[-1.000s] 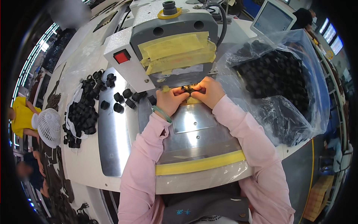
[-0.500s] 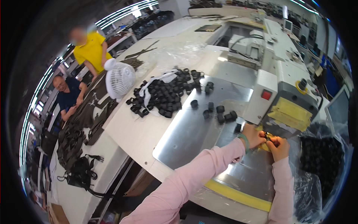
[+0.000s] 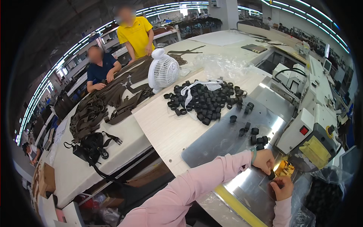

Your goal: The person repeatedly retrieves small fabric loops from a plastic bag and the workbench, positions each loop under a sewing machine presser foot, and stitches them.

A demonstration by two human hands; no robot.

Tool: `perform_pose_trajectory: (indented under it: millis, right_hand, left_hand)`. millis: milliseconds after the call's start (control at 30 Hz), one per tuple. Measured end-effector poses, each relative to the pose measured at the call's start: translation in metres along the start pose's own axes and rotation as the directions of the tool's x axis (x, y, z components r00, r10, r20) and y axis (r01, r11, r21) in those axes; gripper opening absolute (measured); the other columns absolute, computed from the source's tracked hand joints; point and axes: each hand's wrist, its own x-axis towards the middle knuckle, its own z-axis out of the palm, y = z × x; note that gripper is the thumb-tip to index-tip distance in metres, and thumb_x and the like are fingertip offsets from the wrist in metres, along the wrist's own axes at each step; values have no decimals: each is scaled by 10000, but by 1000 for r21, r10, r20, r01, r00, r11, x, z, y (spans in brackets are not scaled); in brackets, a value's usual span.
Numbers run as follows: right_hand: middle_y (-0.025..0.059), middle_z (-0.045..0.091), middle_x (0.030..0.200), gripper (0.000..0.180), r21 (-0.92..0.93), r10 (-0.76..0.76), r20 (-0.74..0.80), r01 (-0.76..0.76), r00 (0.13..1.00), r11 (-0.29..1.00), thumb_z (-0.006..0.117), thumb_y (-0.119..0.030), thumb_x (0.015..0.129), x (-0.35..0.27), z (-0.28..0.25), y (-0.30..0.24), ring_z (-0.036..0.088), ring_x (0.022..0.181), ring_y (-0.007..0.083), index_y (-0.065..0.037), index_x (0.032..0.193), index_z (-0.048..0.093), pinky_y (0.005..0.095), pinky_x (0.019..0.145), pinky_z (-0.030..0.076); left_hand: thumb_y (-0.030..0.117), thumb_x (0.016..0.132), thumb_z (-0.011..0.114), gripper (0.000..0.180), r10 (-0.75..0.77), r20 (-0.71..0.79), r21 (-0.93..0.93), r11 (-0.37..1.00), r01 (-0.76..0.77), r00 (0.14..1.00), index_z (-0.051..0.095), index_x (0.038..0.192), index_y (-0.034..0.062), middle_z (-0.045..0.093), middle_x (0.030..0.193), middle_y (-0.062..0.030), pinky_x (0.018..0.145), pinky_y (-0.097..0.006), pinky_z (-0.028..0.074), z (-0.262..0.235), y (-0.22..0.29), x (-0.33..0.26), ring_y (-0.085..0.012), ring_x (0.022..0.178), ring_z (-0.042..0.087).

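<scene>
At the lit, yellowish working head point(image 3: 285, 168) of a large sewing machine, both of my hands meet over the metal plate. My left hand point(image 3: 263, 160) is closed, its fingertips pinching a small black loop point(image 3: 272, 175), apparently of webbing. From the near side, my right hand point(image 3: 283, 188) has thumb and fingers closed at the lower end of the same loop. The loop sits just left of the lit head, apart from it, and is partly hidden by fingers. Several similar black loops point(image 3: 255, 131) lie loose on the plate beyond my left hand.
A big heap of black loops point(image 3: 208, 100) with a white cloth strip covers the pale board. Behind it stands a white fan point(image 3: 165, 72). The machine housing point(image 3: 304, 130) with a red switch rises at right, beside a plastic bag point(image 3: 325, 196) of dark pieces. Two people are across the table.
The view has turned, shifting the scene rightward and down. My hands have drawn back from the lit head toward me, with the black loop between them.
</scene>
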Motion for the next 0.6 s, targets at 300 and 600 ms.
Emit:
perform_pose_trajectory:
  millis: [300, 600]
  right_hand:
    - [118, 435, 1030, 328, -812, 280, -373, -457, 885, 362, 631, -26, 650, -2, -119, 119, 490, 908, 317, -53, 945, 490, 384, 694, 450]
    - [149, 437, 1031, 253, -717, 238, -418, -479, 877, 506, 547, 35, 702, 4, -119, 153, 507, 911, 335, -35, 941, 502, 380, 713, 446]
  left_hand:
    - [167, 596, 710, 236, 329, -202, 202, 936, -289, 923, 658, 805, 70, 613, 776, -43, 578, -276, 429, -37, -18, 0, -184, 692, 552]
    - [206, 666, 645, 150, 225, 120, 239, 939, -248, 967, 635, 715, 65, 569, 640, -77, 575, -346, 427, 6, 58, 8, -247, 617, 554]
